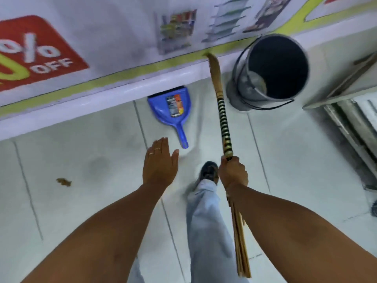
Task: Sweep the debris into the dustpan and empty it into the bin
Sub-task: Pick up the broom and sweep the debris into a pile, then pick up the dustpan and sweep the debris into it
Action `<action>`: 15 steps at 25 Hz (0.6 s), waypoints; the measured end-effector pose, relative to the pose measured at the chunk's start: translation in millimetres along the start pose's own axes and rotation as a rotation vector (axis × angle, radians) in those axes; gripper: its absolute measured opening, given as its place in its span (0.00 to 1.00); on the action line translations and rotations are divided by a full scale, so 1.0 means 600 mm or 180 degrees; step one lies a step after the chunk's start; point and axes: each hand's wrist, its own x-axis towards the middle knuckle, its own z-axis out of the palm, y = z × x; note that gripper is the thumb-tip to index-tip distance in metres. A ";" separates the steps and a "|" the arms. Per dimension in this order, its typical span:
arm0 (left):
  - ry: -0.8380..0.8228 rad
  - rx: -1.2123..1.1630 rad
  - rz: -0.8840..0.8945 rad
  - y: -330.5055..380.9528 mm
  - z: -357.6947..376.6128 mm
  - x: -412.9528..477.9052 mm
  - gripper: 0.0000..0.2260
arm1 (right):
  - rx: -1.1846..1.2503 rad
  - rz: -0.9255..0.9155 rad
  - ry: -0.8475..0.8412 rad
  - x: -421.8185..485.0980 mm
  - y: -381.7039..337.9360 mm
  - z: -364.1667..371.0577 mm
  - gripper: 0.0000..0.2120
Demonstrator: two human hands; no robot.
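The light is bright and even. The whole picture is blurry, and the edges bend like a bowl.

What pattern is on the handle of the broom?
Black and pale gold stripes wrap the straw broom's handle, held by the right hand; head view.

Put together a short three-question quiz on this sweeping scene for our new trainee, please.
1. True or false: the left hand is gripping the blue dustpan.
2. Which hand holds the broom?
3. The dustpan lies: A) inside the metal bin; B) on the floor by the wall base; C) in a hand.

Key: 1 false, since the hand is open, short of the handle. 2 the right hand. 3 B.
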 end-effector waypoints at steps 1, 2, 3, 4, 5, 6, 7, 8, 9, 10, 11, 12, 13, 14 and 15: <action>0.0003 -0.0102 -0.0057 0.037 0.017 0.032 0.25 | -0.0028 -0.0029 -0.0054 0.037 -0.009 -0.020 0.22; 0.0013 -0.0229 -0.0151 0.076 0.040 0.064 0.26 | -0.0094 -0.0068 -0.0109 0.076 -0.014 -0.039 0.22; 0.0055 -0.0345 -0.0249 0.111 0.062 0.097 0.26 | -0.0139 -0.0117 -0.0157 0.115 -0.015 -0.051 0.22; 0.0057 -0.0438 -0.0348 0.142 0.083 0.128 0.25 | -0.0150 -0.0122 -0.0218 0.151 -0.014 -0.057 0.22; 0.0044 -0.0552 -0.0457 0.165 0.102 0.154 0.23 | -0.0158 -0.0096 -0.0286 0.182 -0.010 -0.059 0.22; 0.0009 -0.0674 -0.0620 0.182 0.122 0.178 0.22 | -0.0175 -0.0041 -0.0352 0.210 -0.004 -0.058 0.22; -0.0022 -0.0754 -0.0793 0.191 0.144 0.199 0.22 | -0.0191 0.0004 -0.0406 0.235 0.003 -0.053 0.22; -0.0092 -0.0774 -0.0947 0.194 0.168 0.223 0.22 | -0.0212 0.0031 -0.0454 0.261 0.011 -0.045 0.22; -0.0176 -0.0794 -0.1108 0.192 0.184 0.236 0.22 | -0.0272 0.0003 -0.0490 0.277 0.019 -0.037 0.22; -0.0250 -0.0819 -0.1267 0.188 0.204 0.250 0.22 | -0.0340 -0.0017 -0.0522 0.294 0.026 -0.028 0.21; -0.0295 -0.0870 -0.1422 0.181 0.229 0.268 0.23 | -0.0376 -0.0021 -0.0545 0.317 0.035 -0.015 0.20; -0.0312 -0.0919 -0.1600 0.171 0.255 0.289 0.23 | -0.0388 -0.0002 -0.0584 0.341 0.043 0.002 0.19; -0.0312 -0.0966 -0.1784 0.159 0.280 0.308 0.24 | -0.0380 0.0024 -0.0625 0.366 0.051 0.020 0.18; -0.0282 -0.0986 -0.1980 0.147 0.304 0.328 0.25 | -0.0366 0.0059 -0.0663 0.388 0.058 0.038 0.17; -0.0236 -0.1000 -0.2165 0.132 0.332 0.348 0.26 | -0.0353 0.0074 -0.0667 0.410 0.066 0.059 0.16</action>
